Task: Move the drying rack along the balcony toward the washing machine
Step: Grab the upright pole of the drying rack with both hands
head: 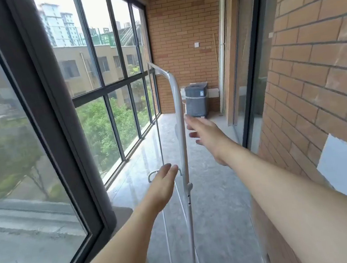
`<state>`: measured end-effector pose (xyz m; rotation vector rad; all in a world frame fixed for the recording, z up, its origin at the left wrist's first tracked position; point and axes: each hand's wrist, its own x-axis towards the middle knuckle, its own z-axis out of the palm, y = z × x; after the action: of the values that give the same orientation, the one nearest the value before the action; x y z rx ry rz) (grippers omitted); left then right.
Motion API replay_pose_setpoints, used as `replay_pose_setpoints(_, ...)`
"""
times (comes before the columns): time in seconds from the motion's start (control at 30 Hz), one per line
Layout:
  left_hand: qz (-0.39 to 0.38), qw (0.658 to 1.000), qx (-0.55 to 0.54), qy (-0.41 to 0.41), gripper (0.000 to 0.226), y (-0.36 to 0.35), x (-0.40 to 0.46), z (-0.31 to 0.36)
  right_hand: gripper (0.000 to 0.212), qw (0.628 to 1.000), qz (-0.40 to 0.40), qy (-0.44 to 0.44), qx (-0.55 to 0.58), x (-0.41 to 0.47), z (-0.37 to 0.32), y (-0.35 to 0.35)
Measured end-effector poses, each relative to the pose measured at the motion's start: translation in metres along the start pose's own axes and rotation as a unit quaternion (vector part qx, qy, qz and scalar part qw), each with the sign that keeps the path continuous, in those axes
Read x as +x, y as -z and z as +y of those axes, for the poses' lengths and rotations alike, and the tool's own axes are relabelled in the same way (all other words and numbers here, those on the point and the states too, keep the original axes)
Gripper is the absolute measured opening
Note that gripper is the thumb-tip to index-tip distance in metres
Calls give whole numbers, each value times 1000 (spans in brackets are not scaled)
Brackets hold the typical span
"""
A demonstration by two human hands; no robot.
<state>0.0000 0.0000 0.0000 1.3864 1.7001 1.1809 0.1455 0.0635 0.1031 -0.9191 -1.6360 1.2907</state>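
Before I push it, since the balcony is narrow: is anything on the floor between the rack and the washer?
Nothing visible. The floor from the rack to the washer at the far wall looks bare. Both hands, left and right, are open beside the rack.

Bare floor (218,191) between drying rack (178,108) and far washing machine (197,100).

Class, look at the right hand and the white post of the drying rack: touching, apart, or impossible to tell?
Cannot tell. In the head view the open right hand has its fingertips at the edge of the drying rack post, but blur hides any contact or gap.
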Motion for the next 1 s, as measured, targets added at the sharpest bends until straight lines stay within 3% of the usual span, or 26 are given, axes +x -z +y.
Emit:
replay_pose_setpoints(0.07, -20, 999, -30, 4, 22, -9, 10, -8, 32, 1000, 1, 17, 11, 18, 4, -8)
replay_pose_setpoints(0.13, -39, 998, -49, 0, 19, -19, 12, -14, 26, 999, 3, 27, 42, 31, 10, -15)
replay_pose_setpoints(0.27, -36, 998, -54, -21, 36, -43, 16, -26, 35, 996, -23, 44, 68, 53, 27, -20)
replay_pose_setpoints(0.37, 28, 994, -101, -19, 41, -63, 14, -28, 44, 994, -48, 58, 74, 57, 39, -25)
replay_pose_setpoints(0.47, 73, 990, -119, -32, 51, -75, 16, -31, 53, 984, -65, 24, 166, 58, 49, -32)
replay_pose_setpoints(0.57, 92, 989, -113, -38, 45, -86, 19, -43, 37, 979, -99, 26, 179, 64, 59, -34)
replay_pose_setpoints(0.67, 123, 988, -89, 4, 23, -94, 23, -55, 24, 975, -123, 41, 179, 67, 60, -34)
replay_pose_setpoints(0.83, 147, 981, -98, 84, 38, -105, 36, -73, 26, 977, -113, 47, 173, 72, 67, -37)
replay_pose_setpoints(1.0, 161, 975, -106, 108, 44, -112, 53, -81, 26, 975, -133, 45, 174, 80, 71, -38)
